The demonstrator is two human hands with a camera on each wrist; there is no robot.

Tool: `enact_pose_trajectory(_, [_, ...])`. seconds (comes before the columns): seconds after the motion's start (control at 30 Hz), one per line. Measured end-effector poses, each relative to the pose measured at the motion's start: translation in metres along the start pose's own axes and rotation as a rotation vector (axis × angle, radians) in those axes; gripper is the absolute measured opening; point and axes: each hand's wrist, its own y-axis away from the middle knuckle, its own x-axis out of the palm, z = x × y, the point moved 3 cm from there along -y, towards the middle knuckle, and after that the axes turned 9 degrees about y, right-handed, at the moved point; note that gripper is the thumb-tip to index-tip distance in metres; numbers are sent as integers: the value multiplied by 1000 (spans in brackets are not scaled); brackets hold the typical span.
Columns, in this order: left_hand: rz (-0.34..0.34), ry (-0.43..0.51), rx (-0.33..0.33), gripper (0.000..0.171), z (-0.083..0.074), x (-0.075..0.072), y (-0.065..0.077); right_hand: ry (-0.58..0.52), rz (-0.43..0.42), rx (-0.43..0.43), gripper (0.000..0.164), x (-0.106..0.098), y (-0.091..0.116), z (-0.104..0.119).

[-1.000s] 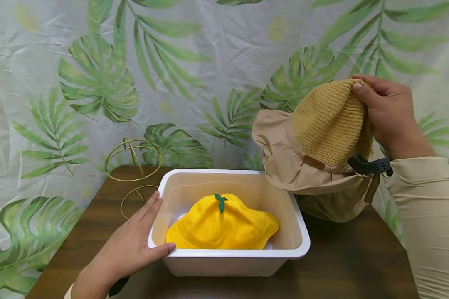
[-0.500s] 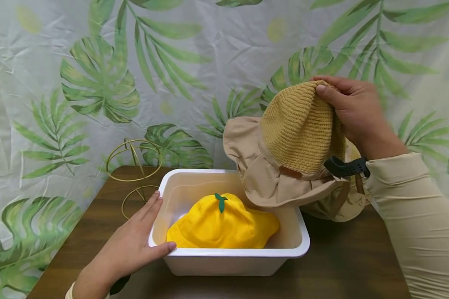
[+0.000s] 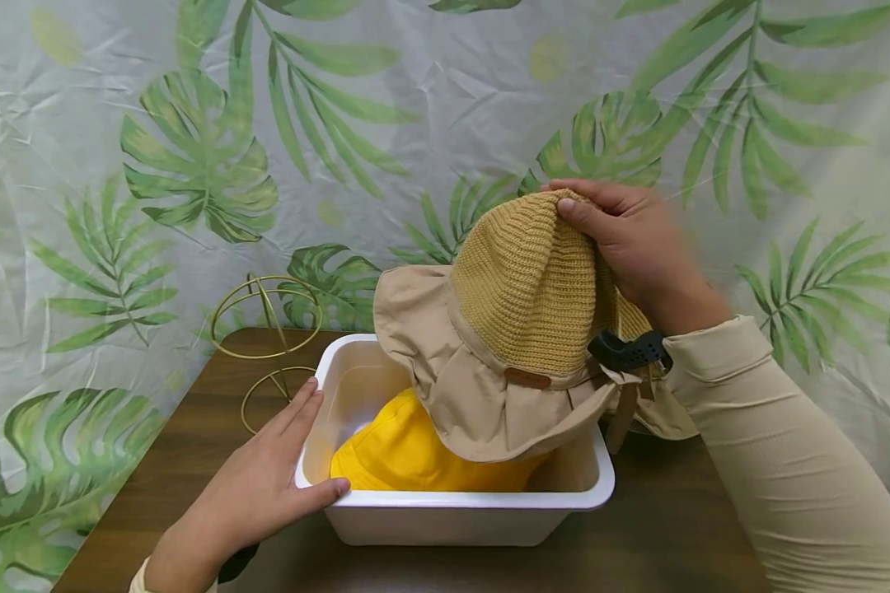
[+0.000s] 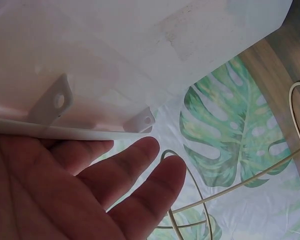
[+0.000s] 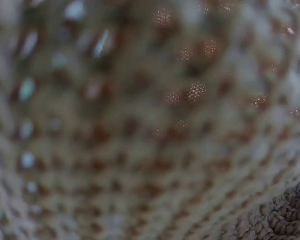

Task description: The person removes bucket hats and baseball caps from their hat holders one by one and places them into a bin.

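Leaf-print cloth (image 3: 460, 107) hangs behind a wooden table (image 3: 660, 519).

- Table (image 3: 193, 428): lower part of the frame, bearing the tub and stand.
- Tub (image 3: 460, 500): lower centre, on the table.
- Lower hat (image 3: 393, 449): inside the tub, its right part hidden behind the upper hat.
- Upper hat (image 3: 526, 280): right of centre, above the tub's right half, brim overhanging the rear rim.
- Right hand (image 3: 630, 239): right of the upper hat's peak, pinching it.
- Left hand (image 3: 259, 482): lower left, against the tub's left side, thumb on the front-left rim.
- Stand (image 3: 273, 354): left of the tub, beyond the left hand.
- Backdrop (image 3: 445, 99): behind everything, filling the upper frame.
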Motion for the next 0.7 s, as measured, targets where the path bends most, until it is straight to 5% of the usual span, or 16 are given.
enact_pose_trajectory(0.43, [9, -2, 2, 103, 1, 1, -1, 98, 192, -96, 32, 54, 13, -19])
enact_pose_trajectory(0.7, [8, 1, 9, 106, 1, 1, -1, 192, 280, -90, 34, 65, 17, -40])
